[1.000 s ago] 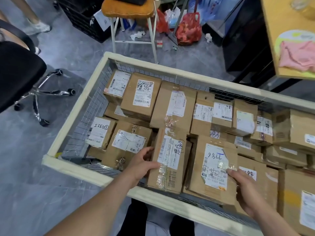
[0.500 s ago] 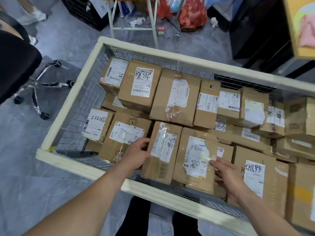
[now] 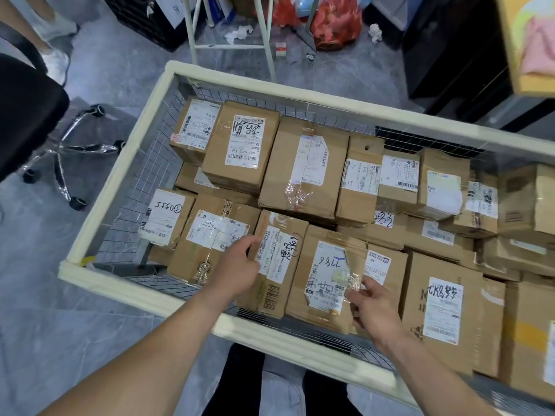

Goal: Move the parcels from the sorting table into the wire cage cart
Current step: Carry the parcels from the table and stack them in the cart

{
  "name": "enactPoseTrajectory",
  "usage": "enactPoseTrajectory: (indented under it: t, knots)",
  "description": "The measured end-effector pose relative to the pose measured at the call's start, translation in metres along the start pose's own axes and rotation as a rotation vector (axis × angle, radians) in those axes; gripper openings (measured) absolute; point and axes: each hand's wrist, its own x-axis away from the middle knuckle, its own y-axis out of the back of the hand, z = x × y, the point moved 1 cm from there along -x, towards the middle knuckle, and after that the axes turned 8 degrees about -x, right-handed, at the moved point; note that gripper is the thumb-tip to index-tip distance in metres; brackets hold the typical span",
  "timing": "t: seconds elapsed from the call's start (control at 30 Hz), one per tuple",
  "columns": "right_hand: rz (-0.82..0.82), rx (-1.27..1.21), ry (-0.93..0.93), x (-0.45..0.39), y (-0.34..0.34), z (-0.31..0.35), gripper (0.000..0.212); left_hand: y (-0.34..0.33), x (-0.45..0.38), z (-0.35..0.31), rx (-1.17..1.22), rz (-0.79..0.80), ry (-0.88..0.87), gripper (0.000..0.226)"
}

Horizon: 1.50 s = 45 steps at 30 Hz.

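Note:
The wire cage cart (image 3: pixel 300 99) with a cream padded rim is packed with brown cardboard parcels. Against its near wall lies a narrow parcel (image 3: pixel 279 265) with a barcode label, and my left hand (image 3: pixel 237 262) grips its left edge. Right beside it lies a wider parcel marked 7786 (image 3: pixel 324 274). My right hand (image 3: pixel 372 304) holds that one by its right edge, fingers curled at the crinkled tape. A parcel marked CK8 (image 3: pixel 441 307) lies to the right of my right hand. The sorting table is out of view.
A black office chair (image 3: pixel 24 115) on a chrome base stands left of the cart. Behind the cart are white stool legs (image 3: pixel 231 46), red bags (image 3: pixel 336 22) and a black cabinet (image 3: pixel 450 55). Another person's feet (image 3: pixel 57 58) show at the top left.
The two parcels under my hands have settled lower and flatter against the cart's near wall. Both hands have stayed on them.

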Motion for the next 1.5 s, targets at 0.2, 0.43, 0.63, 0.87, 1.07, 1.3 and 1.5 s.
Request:
enactPoseTrajectory:
  t: [0.2, 0.43, 0.63, 0.87, 1.07, 1.3, 1.5]
  knots:
    - [-0.038, -0.007, -0.006, 0.000, -0.002, 0.002, 0.023, -0.027, 0.033, -0.038, -0.353, -0.066, -0.252, 0.052]
    - [-0.072, -0.043, 0.013, 0.004, 0.008, 0.009, 0.034, -0.069, 0.049, -0.061, -0.233, 0.106, -0.155, 0.051]
    - [-0.078, 0.000, -0.016, 0.009, 0.019, 0.009, 0.039, -0.072, 0.050, -0.063, -0.182, 0.213, -0.127, 0.057]
    - [-0.073, 0.165, -0.009, 0.026, 0.026, 0.022, 0.067, -0.048, 0.056, -0.073, -0.372, 0.238, -0.137, 0.064]
    - [-0.115, 0.568, 0.213, 0.090, 0.035, 0.086, 0.055, -0.003, 0.092, -0.117, -0.740, 0.117, -0.328, 0.025]
    - [-0.189, 0.830, 0.398, 0.166, 0.038, 0.153, 0.057, 0.039, 0.123, -0.179, -0.936, -0.007, -0.529, 0.063]
    - [-0.393, 0.788, 0.479, 0.233, 0.056, 0.184, 0.061, 0.066, 0.151, -0.244, -0.959, -0.062, -0.771, 0.063]
